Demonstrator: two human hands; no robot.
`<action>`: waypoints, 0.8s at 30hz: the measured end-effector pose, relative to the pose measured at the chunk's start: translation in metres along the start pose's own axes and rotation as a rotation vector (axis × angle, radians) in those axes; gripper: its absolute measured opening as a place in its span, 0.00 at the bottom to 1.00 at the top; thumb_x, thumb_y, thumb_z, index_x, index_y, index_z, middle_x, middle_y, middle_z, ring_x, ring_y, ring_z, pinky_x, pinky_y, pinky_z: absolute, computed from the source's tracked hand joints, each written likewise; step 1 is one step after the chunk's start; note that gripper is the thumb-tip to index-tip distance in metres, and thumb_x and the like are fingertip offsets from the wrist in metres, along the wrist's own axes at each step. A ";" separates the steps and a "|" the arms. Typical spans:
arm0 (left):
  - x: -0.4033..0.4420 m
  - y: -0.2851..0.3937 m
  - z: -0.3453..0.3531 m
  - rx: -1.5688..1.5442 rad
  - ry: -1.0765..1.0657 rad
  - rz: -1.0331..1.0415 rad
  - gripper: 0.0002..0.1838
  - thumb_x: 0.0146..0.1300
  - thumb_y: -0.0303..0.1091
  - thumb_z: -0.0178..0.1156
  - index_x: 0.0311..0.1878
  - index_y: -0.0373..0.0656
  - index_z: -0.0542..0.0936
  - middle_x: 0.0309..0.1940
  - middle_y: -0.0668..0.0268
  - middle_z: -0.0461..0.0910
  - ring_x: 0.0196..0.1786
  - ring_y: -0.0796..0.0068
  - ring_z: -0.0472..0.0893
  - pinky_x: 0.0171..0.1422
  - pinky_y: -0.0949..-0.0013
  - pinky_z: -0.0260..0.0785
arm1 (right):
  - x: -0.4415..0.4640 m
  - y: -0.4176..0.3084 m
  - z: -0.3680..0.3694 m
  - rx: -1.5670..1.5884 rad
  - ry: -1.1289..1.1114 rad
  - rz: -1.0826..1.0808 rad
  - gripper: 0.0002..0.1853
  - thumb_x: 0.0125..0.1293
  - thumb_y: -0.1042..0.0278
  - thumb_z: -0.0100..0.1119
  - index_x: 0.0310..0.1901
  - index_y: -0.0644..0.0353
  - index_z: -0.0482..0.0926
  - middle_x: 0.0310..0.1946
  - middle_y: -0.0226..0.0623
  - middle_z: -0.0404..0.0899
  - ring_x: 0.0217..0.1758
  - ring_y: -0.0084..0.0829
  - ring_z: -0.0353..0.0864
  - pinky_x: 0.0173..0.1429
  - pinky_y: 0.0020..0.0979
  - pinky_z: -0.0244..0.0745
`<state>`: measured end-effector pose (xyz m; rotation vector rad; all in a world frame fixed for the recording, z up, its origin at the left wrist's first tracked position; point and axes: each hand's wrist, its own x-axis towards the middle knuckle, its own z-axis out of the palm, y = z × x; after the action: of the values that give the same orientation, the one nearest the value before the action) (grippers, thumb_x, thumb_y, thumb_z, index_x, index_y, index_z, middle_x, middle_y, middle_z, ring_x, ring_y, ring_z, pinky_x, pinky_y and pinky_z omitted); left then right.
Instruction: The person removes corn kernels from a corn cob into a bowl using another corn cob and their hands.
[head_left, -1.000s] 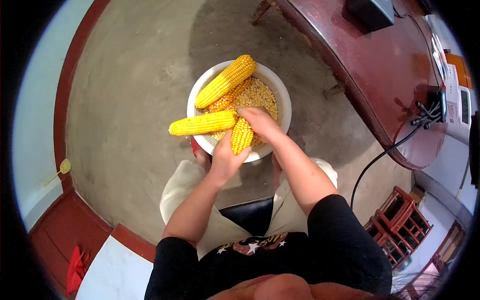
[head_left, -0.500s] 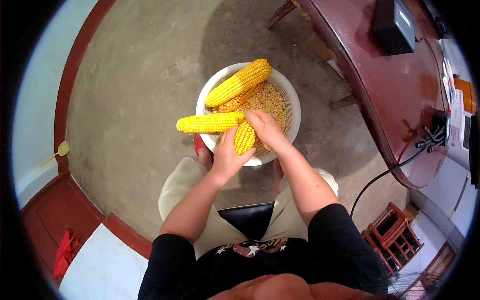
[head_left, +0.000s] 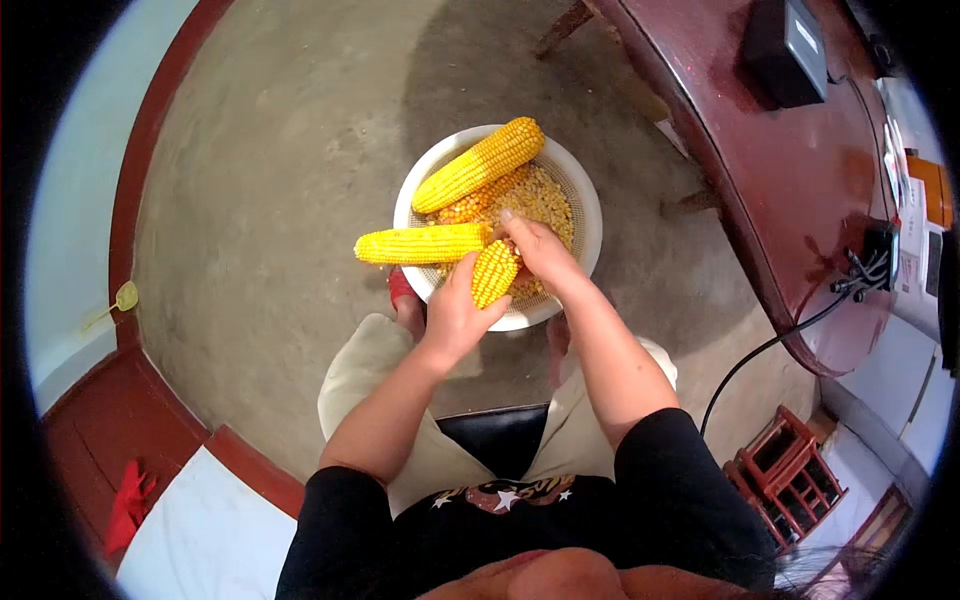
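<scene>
Compared with half a second ago, the change is confined to the hands. The right hand point(head_left: 545, 255) has shifted slightly, and its thumb now stands raised beyond the far end of the held ear point(head_left: 494, 275), where more of that end shows. The held ear also leans a little further toward the right hand.

The left hand point(head_left: 455, 315) grasps the held ear firmly, its thumb along the near side and its fingers round the other. The right hand's grip cannot be told (its fingers are partly hidden behind the ear). In the inspector's judgement, the shift leaves the left hand as the main support and the right hand free to adjust at the tip. The visible face of the held ear remains densely covered with kernels.

The held ear is above the near part of a white basket point(head_left: 592, 215), which stands between the person's feet. A second ear point(head_left: 420, 244) lies across the left rim, one end projecting outside; whether its inner end touches the hands is unclear. A large ear point(head_left: 478, 165) rests toward the far side, over some orange-toned corn point(head_left: 460, 210). Loose kernels point(head_left: 545, 205) cover the basket's right portion. These surroundings show no evident change.
</scene>
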<state>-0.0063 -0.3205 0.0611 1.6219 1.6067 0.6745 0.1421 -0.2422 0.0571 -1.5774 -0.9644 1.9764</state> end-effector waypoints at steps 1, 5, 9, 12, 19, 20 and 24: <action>0.000 0.000 0.000 -0.002 0.003 -0.003 0.37 0.46 0.40 0.68 0.58 0.34 0.65 0.44 0.45 0.75 0.46 0.47 0.77 0.50 0.56 0.70 | 0.000 0.000 0.001 -0.004 -0.003 0.002 0.28 0.67 0.43 0.45 0.38 0.69 0.76 0.30 0.45 0.77 0.34 0.39 0.76 0.44 0.37 0.70; 0.001 0.003 -0.002 0.029 -0.005 0.014 0.36 0.47 0.40 0.68 0.57 0.34 0.66 0.44 0.45 0.75 0.46 0.47 0.77 0.48 0.56 0.71 | -0.001 0.003 0.004 -0.363 -0.019 -0.243 0.23 0.66 0.50 0.47 0.36 0.69 0.75 0.33 0.52 0.76 0.37 0.45 0.76 0.44 0.39 0.68; 0.000 0.003 0.001 0.070 -0.037 0.013 0.35 0.47 0.40 0.67 0.57 0.34 0.66 0.44 0.45 0.75 0.45 0.48 0.77 0.48 0.57 0.71 | 0.005 0.010 0.001 -0.334 -0.010 -0.241 0.16 0.64 0.60 0.45 0.34 0.68 0.74 0.32 0.54 0.75 0.38 0.47 0.74 0.45 0.40 0.67; -0.001 0.006 -0.001 0.061 -0.035 0.014 0.35 0.48 0.40 0.67 0.57 0.33 0.66 0.44 0.45 0.75 0.45 0.48 0.77 0.47 0.57 0.71 | 0.009 0.017 -0.001 -0.289 -0.010 -0.282 0.14 0.63 0.63 0.45 0.33 0.68 0.73 0.30 0.52 0.73 0.37 0.45 0.74 0.45 0.40 0.66; 0.001 0.006 -0.003 0.147 0.018 0.078 0.35 0.48 0.39 0.67 0.56 0.31 0.66 0.44 0.45 0.75 0.46 0.48 0.77 0.49 0.57 0.71 | 0.018 0.020 -0.002 0.277 -0.064 0.141 0.14 0.65 0.62 0.44 0.32 0.64 0.73 0.28 0.39 0.75 0.27 0.27 0.75 0.24 0.28 0.69; 0.002 0.006 -0.005 0.088 0.042 0.042 0.35 0.49 0.39 0.67 0.57 0.32 0.67 0.44 0.46 0.76 0.47 0.53 0.78 0.51 0.60 0.71 | 0.016 0.016 -0.002 0.271 -0.069 0.137 0.14 0.65 0.62 0.44 0.32 0.64 0.73 0.28 0.39 0.75 0.27 0.27 0.75 0.24 0.28 0.69; 0.006 0.000 -0.009 0.020 0.061 0.025 0.32 0.51 0.36 0.67 0.56 0.31 0.68 0.46 0.50 0.77 0.48 0.60 0.79 0.52 0.65 0.70 | 0.002 -0.006 -0.001 0.243 -0.110 0.139 0.18 0.68 0.51 0.45 0.41 0.59 0.74 0.27 0.30 0.75 0.27 0.20 0.74 0.24 0.22 0.69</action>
<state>-0.0132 -0.3133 0.0658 1.6526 1.6435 0.7300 0.1422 -0.2366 0.0600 -1.4468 -0.6379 2.2016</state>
